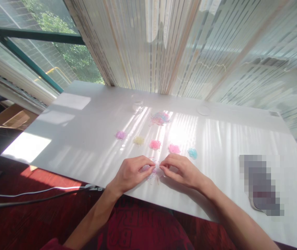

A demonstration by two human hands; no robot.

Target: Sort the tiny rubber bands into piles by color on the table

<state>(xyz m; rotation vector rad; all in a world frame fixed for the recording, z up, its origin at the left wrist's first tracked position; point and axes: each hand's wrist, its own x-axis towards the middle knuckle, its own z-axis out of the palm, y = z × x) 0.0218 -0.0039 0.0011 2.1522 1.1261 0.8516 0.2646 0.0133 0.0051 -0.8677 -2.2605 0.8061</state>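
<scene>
In the head view, a white table (pixel 72 139) runs from the near right to the far left under striped sunlight, with a ribbed translucent curtain (pixel 190 45) hanging behind it and a window with green frames (pixel 28 34) at the far left. The left hand (pixel 131 172) and the right hand (pixel 181 169) rest on the near part of the table, fingertips turned toward each other and almost meeting; each pinches with thumb and forefinger at a small tangle of translucent elastic bands (pixel 155 171) lying between them, so both hands are closed in a fine pinch on that tangle. Just beyond the hands a row of small sorted heaps lies on the table: a purple heap (pixel 121 135) at the left, then a yellow heap (pixel 138 140), a deep pink heap (pixel 155 144), a lighter pink heap (pixel 174 149) and a blue heap (pixel 192 153) at the right, each apart from its neighbour. Farther off sits a larger mixed pile (pixel 160 118) of pink and blue bands. Near the curtain stand a clear round container (pixel 138 105) and, to its right, a flat clear lid (pixel 203 110). A blurred dark object (pixel 261 185) lies on the table at the near right. A cable (pixel 41 194) crosses the red floor at the near left
</scene>
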